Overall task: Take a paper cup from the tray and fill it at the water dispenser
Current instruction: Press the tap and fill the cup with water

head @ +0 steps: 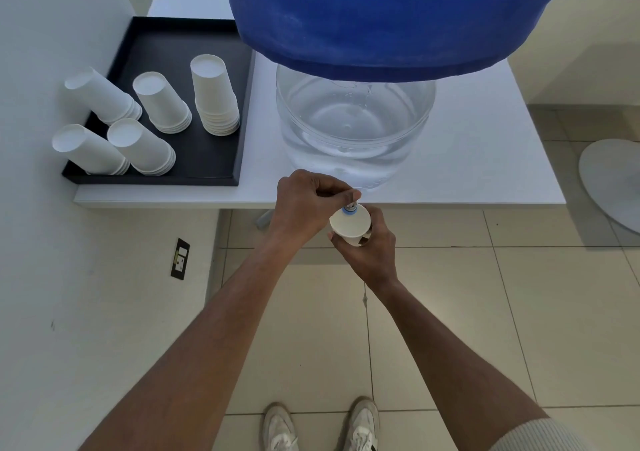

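My right hand (369, 250) holds a white paper cup (349, 226) upright from below, just past the table's front edge. The cup's mouth sits directly under the small blue-ringed tap (349, 208) at the base of the water dispenser (353, 128), a clear jug of water under a blue cover (381, 18). My left hand (308, 205) is closed, with fingertips pinching the tap's lever. I cannot see any water stream. On the left, a black tray (221, 160) carries several stacks of upside-down white paper cups (214, 96).
The white table (485, 160) stands against a white wall on the left. A wall socket (180, 258) sits low on that wall. Beige floor tiles lie below, with my two white shoes (320, 426) and a grey round object (613, 187) at the right.
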